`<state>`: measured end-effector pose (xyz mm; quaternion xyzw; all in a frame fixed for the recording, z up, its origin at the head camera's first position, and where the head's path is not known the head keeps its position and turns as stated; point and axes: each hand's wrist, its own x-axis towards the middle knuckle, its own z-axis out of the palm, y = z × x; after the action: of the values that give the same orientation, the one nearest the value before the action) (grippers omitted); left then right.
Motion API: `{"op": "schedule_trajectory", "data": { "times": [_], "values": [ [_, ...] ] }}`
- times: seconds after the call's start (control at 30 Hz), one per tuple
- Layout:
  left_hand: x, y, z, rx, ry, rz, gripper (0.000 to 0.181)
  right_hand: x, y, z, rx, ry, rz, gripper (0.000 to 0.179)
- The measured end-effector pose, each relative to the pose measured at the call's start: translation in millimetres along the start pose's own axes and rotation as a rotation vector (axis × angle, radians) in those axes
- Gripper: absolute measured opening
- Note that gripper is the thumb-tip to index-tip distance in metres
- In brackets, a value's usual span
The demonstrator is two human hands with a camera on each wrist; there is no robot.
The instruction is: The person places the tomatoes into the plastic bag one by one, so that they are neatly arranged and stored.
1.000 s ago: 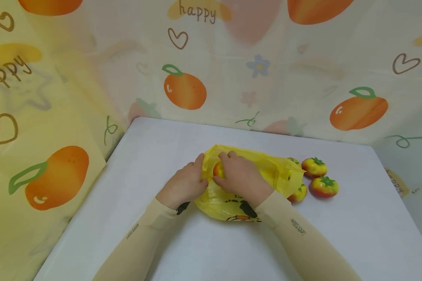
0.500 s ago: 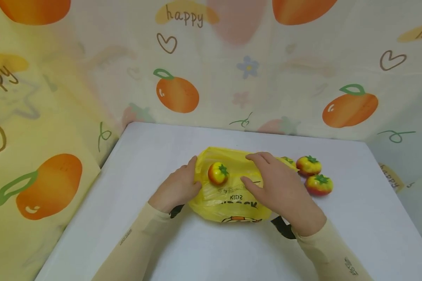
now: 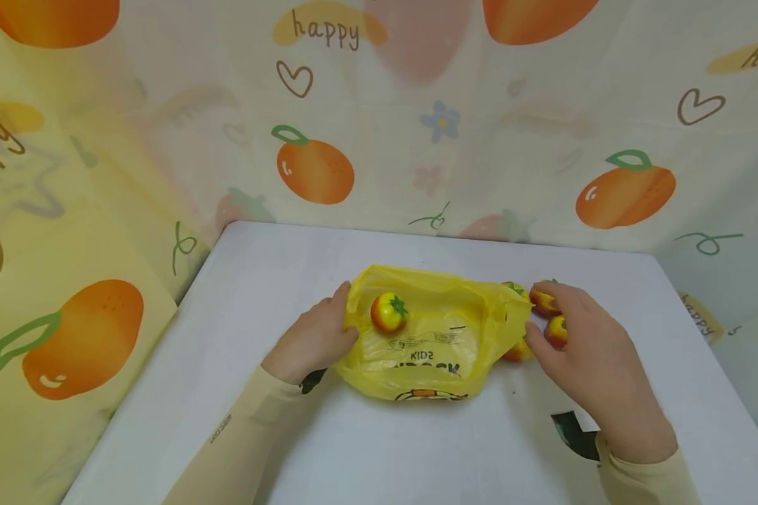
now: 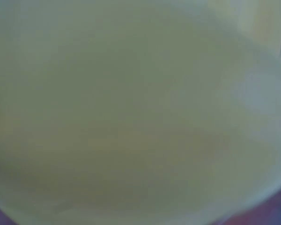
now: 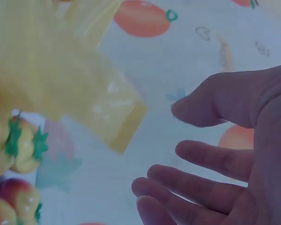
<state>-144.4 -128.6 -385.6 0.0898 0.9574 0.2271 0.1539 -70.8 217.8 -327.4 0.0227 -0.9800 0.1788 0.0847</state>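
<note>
A round, glossy red-and-yellow fruit with a green leafy top (image 3: 388, 313) lies within the raised sides of a thin, translucent yellow plastic bag (image 3: 442, 330), towards the bag's left end. The bag rests on a smooth white worktop (image 3: 379, 456), its mouth facing up and its film printed with dark lettering that reads reversed, "KIDS" among it. The left hand (image 3: 309, 337) holds the bag's left edge, thumb in front; its other fingers are partly hidden. The left wrist view is too blurred to add anything.

The right hand (image 3: 596, 358) is spread, thumb well away from the fingers, with nothing in its grasp. It is to the right of the bag, over four more fruits of the same kind: one half behind the bag's right end (image 3: 515, 288), one beneath its handle corner (image 3: 518, 351), and two farther right (image 3: 545, 301) (image 3: 556, 332), partly covered by the hand. In the right wrist view the fingers are apart from both fruits and bag.

Both arms wear beige sleeves (image 3: 224, 435). Behind the worktop hangs a cream cloth printed with oranges, brown hearts and the word "happy" (image 3: 379, 175).
</note>
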Motion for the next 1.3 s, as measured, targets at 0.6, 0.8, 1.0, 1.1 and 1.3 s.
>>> {"op": "schedule_trajectory", "data": {
  "times": [0.6, 0.8, 1.0, 1.1, 1.3],
  "values": [
    [1.0, -7.1, -2.3, -0.011, 0.005, -0.003, 0.077, 10.4, 51.8, 58.7, 0.058, -0.163, 0.073, 0.094],
    [0.7, -7.1, -3.3, -0.023, -0.003, 0.000, 0.078, 12.2, 56.4, 74.5, 0.036, -0.192, 0.094, 0.097],
    [0.4, -5.5, -5.4, -0.014, -0.002, -0.001, 0.079, 11.8, 57.2, 85.2, 0.015, -0.172, 0.065, 0.074],
    [0.3, -4.3, -6.1, -0.017, -0.003, 0.000, 0.079, 11.4, 57.2, 87.2, 0.020, -0.165, 0.072, 0.071],
    [-0.3, -4.0, -6.0, -0.020, -0.007, -0.007, 0.079, 10.3, 57.7, 91.9, 0.032, -0.155, 0.068, 0.068]
  ]
}}
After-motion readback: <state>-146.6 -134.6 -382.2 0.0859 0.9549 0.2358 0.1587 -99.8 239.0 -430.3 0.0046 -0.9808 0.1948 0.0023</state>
